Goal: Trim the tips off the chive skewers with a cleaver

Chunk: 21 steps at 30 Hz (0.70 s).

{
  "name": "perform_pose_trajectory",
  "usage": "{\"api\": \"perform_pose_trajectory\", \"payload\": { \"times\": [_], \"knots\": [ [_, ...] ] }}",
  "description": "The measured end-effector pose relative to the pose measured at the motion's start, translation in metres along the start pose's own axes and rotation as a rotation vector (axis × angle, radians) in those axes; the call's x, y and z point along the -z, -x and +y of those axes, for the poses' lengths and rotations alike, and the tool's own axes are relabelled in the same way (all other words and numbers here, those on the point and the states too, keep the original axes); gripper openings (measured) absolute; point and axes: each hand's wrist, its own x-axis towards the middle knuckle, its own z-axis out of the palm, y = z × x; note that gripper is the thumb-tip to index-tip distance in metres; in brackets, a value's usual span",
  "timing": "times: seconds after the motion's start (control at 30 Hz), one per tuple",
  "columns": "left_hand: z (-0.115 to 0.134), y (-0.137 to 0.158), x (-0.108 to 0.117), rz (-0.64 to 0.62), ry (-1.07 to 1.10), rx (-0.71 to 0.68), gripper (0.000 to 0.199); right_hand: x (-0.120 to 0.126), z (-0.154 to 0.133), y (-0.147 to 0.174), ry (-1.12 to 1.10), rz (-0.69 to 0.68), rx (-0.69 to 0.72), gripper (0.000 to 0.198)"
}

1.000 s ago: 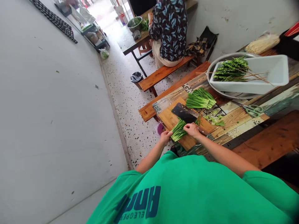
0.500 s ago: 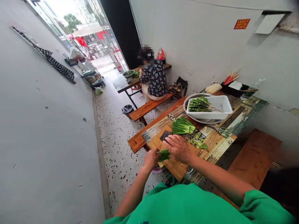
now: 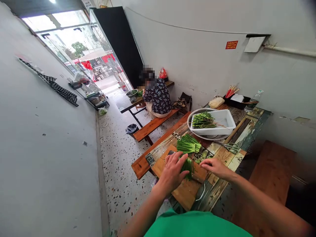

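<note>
My left hand [image 3: 172, 170] lies with fingers spread over a small bunch of green stalks [image 3: 188, 167] on the wooden cutting board [image 3: 185, 194], covering part of it. Just right of the bunch, my right hand [image 3: 216, 168] has thumb and fingertips pinched together; what they hold, if anything, is too small to make out. Part of a dark, flat object [image 3: 172, 152] shows behind my left fingers. Beyond the hands, a larger fanned pile of long green stalks [image 3: 188, 144] rests on the table, beside pale green trimmings [image 3: 202, 156].
A white tray [image 3: 228, 123] holding skewered greens [image 3: 203, 120] sits in a round metal basin [image 3: 189, 121]. Scissors [image 3: 231, 148], a black box of sticks [image 3: 235, 103] and a bottle [image 3: 253, 101] stand farther right. A person [image 3: 158, 97] sits at another table.
My left hand has moved right, from gripping the bunch's end to lying spread over it. My right hand has withdrawn rightward, its fingers now pinched. The view has tilted up.
</note>
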Motion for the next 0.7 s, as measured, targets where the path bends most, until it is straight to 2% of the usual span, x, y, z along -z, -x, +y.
{"api": "perform_pose_trajectory", "payload": {
  "times": [0.07, 0.13, 0.2, 0.27, 0.37, 0.43, 0.5, 0.6, 0.7],
  "knots": [
    [0.002, -0.003, 0.002, 0.164, 0.037, 0.004, 0.056, 0.04, 0.0, 0.004, -0.093, 0.117, -0.055, 0.043],
    [-0.004, 0.0, -0.002, 0.228, 0.064, 0.019, 0.051, 0.084, 0.0, 0.002, -0.152, 0.284, -0.081, 0.048],
    [-0.014, 0.007, -0.012, 0.194, 0.073, 0.043, 0.047, 0.128, 0.002, -0.007, -0.146, 0.503, -0.052, 0.049],
    [-0.025, 0.019, -0.025, 0.11, 0.071, 0.09, 0.043, 0.169, 0.007, -0.023, -0.05, 0.723, -0.007, 0.044],
    [-0.037, 0.04, -0.042, -0.031, 0.07, 0.188, 0.041, 0.22, 0.019, -0.06, 0.202, 0.897, -0.015, 0.035],
    [-0.04, 0.052, -0.05, -0.129, 0.07, 0.263, 0.041, 0.242, 0.032, -0.092, 0.36, 0.933, -0.046, 0.033],
    [-0.04, 0.06, -0.055, -0.217, 0.065, 0.332, 0.041, 0.252, 0.049, -0.124, 0.486, 0.934, -0.058, 0.033],
    [-0.036, 0.066, -0.057, -0.301, 0.053, 0.403, 0.041, 0.25, 0.08, -0.162, 0.623, 0.842, -0.078, 0.031],
    [-0.034, 0.07, -0.056, -0.334, 0.041, 0.43, 0.041, 0.24, 0.107, -0.18, 0.655, 0.683, -0.2, 0.027]
  ]
}}
